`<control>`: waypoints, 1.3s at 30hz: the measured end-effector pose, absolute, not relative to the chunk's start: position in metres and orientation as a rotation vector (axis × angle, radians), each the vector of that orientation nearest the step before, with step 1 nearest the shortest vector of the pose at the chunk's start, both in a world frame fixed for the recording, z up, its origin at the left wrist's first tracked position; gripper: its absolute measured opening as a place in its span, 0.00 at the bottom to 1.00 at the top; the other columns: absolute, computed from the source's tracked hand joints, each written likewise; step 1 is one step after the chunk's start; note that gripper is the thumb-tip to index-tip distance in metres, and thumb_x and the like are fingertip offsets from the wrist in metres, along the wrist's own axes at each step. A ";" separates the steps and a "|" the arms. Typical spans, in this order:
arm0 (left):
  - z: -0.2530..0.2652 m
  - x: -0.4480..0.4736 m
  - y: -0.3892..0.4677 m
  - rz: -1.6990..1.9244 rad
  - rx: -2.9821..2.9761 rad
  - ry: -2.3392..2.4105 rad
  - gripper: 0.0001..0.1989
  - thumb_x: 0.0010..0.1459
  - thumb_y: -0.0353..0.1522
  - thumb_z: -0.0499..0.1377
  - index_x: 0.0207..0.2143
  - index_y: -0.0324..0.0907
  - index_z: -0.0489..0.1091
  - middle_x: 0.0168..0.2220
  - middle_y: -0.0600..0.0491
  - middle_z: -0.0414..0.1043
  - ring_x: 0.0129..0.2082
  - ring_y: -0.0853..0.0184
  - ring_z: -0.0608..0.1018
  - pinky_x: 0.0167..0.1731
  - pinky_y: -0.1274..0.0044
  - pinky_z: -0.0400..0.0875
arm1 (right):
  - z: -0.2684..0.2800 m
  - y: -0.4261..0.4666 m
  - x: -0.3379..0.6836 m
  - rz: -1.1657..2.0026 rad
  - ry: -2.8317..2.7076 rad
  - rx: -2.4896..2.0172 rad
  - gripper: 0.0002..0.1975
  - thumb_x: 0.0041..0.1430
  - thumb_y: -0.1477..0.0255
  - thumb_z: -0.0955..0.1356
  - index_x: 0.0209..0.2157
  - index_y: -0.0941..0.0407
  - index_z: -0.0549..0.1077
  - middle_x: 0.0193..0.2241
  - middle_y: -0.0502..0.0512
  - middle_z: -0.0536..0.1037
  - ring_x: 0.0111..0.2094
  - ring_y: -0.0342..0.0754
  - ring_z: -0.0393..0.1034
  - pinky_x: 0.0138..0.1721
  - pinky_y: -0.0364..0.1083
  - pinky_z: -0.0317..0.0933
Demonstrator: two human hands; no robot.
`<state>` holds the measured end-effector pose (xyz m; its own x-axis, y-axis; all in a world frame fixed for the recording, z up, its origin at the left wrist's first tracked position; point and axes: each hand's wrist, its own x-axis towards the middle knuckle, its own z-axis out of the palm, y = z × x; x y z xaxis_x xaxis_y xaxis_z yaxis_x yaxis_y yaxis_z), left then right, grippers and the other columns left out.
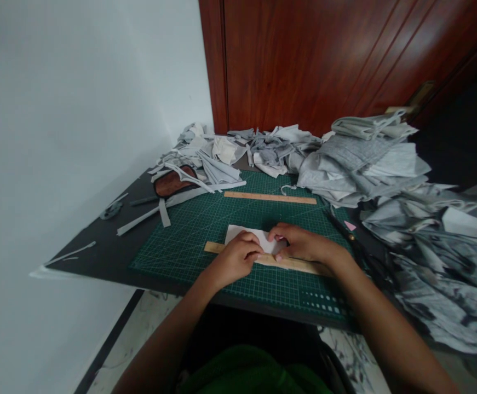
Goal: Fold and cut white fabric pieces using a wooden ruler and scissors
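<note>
A small white piece of cloth or paper (266, 241) lies on the green cutting mat (180, 241), with a wooden ruler (304, 265) along its near edge. A strip of white shows below the ruler too. My left hand (238, 254) is closed, its curled fingers pressed onto the white piece and the ruler. My right hand (299, 243) bends around the right end of the white piece, with its thumb down at the ruler and forefinger at the piece's upper part. Palms hide part of both things.
A second wooden ruler (270, 197) lies farther back on the mat. Black scissors (351, 238) and a pink chip (350, 225) sit at right, beside piled grey fabric (361, 164). Scraps (222, 150), a brown pouch (174, 181) and fabric strips (139, 220) lie at back left.
</note>
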<state>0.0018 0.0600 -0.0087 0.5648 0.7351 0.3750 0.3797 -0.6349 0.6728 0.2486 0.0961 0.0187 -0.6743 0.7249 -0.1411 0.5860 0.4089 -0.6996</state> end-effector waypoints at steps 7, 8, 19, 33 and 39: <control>-0.005 0.001 0.060 0.771 2.270 0.910 0.11 0.64 0.22 0.59 0.40 0.42 0.80 0.39 0.52 0.75 0.46 0.64 0.74 0.50 0.70 0.70 | 0.017 0.098 0.250 1.101 -2.481 -1.156 0.20 0.52 0.74 0.77 0.46 0.52 0.74 0.43 0.53 0.71 0.45 0.52 0.67 0.45 0.47 0.60; -0.005 0.001 0.060 0.778 2.271 0.910 0.11 0.64 0.23 0.59 0.40 0.41 0.80 0.39 0.51 0.75 0.46 0.64 0.74 0.50 0.70 0.70 | 0.016 0.098 0.250 1.102 -2.484 -1.143 0.19 0.52 0.73 0.77 0.46 0.52 0.74 0.43 0.53 0.71 0.45 0.52 0.67 0.45 0.47 0.60; -0.005 0.003 0.059 0.823 2.253 0.935 0.12 0.62 0.21 0.59 0.38 0.42 0.80 0.38 0.52 0.76 0.45 0.64 0.75 0.49 0.70 0.70 | 0.019 0.099 0.252 1.130 -2.485 -1.093 0.20 0.52 0.73 0.77 0.46 0.54 0.74 0.43 0.54 0.71 0.45 0.53 0.67 0.46 0.48 0.61; 0.000 0.002 0.059 0.786 2.243 0.911 0.12 0.63 0.22 0.59 0.39 0.43 0.81 0.39 0.52 0.77 0.46 0.63 0.74 0.50 0.70 0.69 | 0.019 0.098 0.253 1.105 -2.508 -1.097 0.19 0.53 0.71 0.77 0.47 0.54 0.74 0.44 0.54 0.71 0.45 0.53 0.67 0.46 0.48 0.61; 0.001 0.002 0.058 0.767 2.245 0.923 0.13 0.63 0.22 0.58 0.39 0.44 0.81 0.39 0.52 0.77 0.46 0.63 0.74 0.49 0.69 0.69 | 0.021 0.097 0.252 1.102 -2.504 -1.077 0.18 0.54 0.70 0.77 0.46 0.53 0.75 0.43 0.53 0.71 0.44 0.51 0.68 0.45 0.47 0.62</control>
